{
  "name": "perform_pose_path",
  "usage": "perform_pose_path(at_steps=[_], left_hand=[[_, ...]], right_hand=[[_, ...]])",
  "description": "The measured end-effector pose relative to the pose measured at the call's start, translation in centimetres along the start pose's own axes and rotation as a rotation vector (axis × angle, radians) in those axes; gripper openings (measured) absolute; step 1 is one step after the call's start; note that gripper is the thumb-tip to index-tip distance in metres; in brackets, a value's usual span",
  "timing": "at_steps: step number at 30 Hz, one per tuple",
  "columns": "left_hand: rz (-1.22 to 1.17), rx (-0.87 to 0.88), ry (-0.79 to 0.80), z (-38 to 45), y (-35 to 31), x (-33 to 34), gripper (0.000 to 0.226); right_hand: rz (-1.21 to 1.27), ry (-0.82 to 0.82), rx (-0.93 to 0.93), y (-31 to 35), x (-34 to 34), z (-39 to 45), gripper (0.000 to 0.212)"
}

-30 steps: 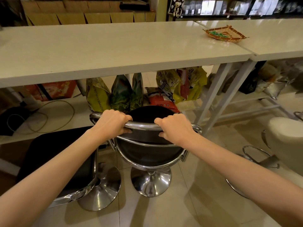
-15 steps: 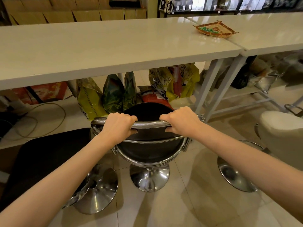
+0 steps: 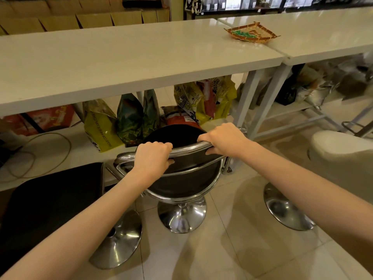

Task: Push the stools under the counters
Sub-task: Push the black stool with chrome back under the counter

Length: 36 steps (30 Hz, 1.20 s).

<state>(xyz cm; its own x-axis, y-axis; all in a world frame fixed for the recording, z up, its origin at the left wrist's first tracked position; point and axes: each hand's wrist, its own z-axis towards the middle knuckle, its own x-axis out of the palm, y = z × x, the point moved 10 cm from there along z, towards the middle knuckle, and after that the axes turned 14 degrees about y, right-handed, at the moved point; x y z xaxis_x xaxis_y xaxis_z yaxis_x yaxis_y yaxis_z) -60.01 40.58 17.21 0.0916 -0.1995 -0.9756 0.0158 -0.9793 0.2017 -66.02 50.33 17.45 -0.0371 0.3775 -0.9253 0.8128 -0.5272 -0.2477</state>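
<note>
Both hands on the black stool [image 3: 181, 178], gripping the curved chrome rail along the top of its backrest: left hand [image 3: 152, 158] with fingers curled over the rail and thumb beneath, right hand [image 3: 224, 141] wrapped round the rail's other end. Glossy black shell seat, chrome tube frame, single chrome post on a flared round chrome base standing on pale floor tiles. Seat front reaching just under the near edge of the white surface [image 3: 121, 63], base out on the open floor.

Yellow bag [image 3: 99, 130] on the lower shelf, vertical print reading roughly "COFFEE EXPLORE", rest of the text too small to tell. Beside it two dark green foil bags [image 3: 137, 116], an orange-red bag [image 3: 181, 119] lying low behind the seat, and a yellow-and-red bag [image 3: 205, 98] with cartoon drawings, lettering unreadable. Red printed box [image 3: 46, 118] further left on the same shelf, with a loop of thin brown cable [image 3: 60, 150] in front of it.

Second black stool [image 3: 46, 203] at the left, flat padded square seat, chrome disc base. White stool [image 3: 343, 158] at the right, rounded cream seat, chrome base.

Woven square tray [image 3: 252, 34] on top, straddling the seam with the second white surface [image 3: 323, 33], something green inside, not identifiable. Cardboard boxes [image 3: 80, 19] stacked behind.
</note>
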Motion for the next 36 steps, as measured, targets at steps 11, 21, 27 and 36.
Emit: perform_pose_path(at_steps=[11,21,27,36], left_hand=[[-0.006,0.009,0.001,0.0,-1.4,-0.2,0.028],[-0.034,0.005,0.009,-0.5,-2.0,-0.2,0.025],[-0.022,-0.003,0.006,-0.5,-2.2,-0.7,0.027],[-0.332,0.081,0.370,0.8,-2.2,1.4,0.093]], right_hand=[[0.017,0.023,0.001,-1.0,0.7,-0.2,0.032],[0.019,0.057,0.023,-1.3,1.5,-0.2,0.030],[-0.069,0.034,0.035,-0.9,1.4,-0.4,0.040],[0.095,-0.188,0.181,-1.8,0.6,-4.3,0.109]])
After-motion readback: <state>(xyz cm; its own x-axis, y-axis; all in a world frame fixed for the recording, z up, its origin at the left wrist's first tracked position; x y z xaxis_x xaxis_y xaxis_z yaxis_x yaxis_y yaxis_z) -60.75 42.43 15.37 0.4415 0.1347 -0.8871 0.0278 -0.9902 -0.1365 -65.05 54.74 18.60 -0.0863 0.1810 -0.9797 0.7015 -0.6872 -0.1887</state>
